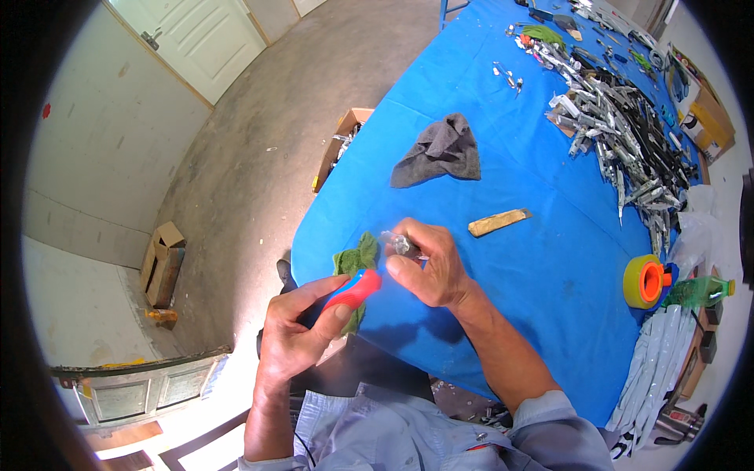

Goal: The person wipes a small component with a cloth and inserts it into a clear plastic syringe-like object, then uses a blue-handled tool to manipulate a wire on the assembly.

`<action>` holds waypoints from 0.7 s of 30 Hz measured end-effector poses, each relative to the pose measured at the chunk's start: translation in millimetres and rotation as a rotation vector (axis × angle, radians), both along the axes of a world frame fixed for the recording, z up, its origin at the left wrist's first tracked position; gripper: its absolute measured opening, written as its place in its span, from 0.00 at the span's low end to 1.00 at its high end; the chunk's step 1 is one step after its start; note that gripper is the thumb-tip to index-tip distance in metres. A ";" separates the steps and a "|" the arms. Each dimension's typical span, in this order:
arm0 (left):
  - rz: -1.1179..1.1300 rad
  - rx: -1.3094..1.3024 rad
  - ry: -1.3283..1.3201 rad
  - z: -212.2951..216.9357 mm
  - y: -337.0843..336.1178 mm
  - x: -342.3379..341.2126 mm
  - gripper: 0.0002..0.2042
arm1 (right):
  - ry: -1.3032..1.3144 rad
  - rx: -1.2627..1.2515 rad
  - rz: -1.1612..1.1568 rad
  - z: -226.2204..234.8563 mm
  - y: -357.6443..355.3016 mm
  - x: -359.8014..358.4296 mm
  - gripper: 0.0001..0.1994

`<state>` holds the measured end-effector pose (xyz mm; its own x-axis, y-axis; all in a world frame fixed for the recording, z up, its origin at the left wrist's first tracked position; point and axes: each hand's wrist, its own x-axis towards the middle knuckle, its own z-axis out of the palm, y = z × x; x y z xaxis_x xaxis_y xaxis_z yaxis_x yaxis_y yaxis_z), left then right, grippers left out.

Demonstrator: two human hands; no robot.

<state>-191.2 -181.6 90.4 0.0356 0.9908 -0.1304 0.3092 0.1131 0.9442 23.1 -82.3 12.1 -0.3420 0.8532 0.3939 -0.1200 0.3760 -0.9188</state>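
Observation:
My left hand is closed around a smooth red-and-blue piece, shaped like a tool handle, whose lower part lies hidden in the palm. Close by on the right, my right hand pinches a small silvery, shiny piece between thumb and fingers. Its kind is not clear, and the curled fingers cover most of it. Beside the left hand, a crumpled green cloth lies at the edge of the blue-covered table. The red-and-blue piece and the silvery one are apart.
Beyond my hands lie a dark grey cloth and a short tan strip. A heap of silver and black pieces fills the far right. Tape rolls and a green bottle stand at right; a cardboard box sits past the left edge.

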 end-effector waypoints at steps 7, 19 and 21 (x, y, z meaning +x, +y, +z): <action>0.003 0.046 0.053 1.5 2.0 2.0 0.18 | -0.032 -0.012 -0.031 2.3 -1.2 -1.6 0.06; 0.019 -0.099 -0.012 7.9 0.4 -1.8 0.16 | -0.023 -0.022 0.014 0.4 -0.9 -1.2 0.08; 0.021 -0.086 0.013 8.8 1.1 -1.0 0.16 | -0.040 -0.003 0.011 -3.2 -0.2 -0.7 0.10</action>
<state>-192.2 -180.5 99.2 0.0129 0.9766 -0.2148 0.3177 0.1997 0.9269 22.4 -82.6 8.8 -0.3667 0.8505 0.3771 -0.0878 0.3719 -0.9241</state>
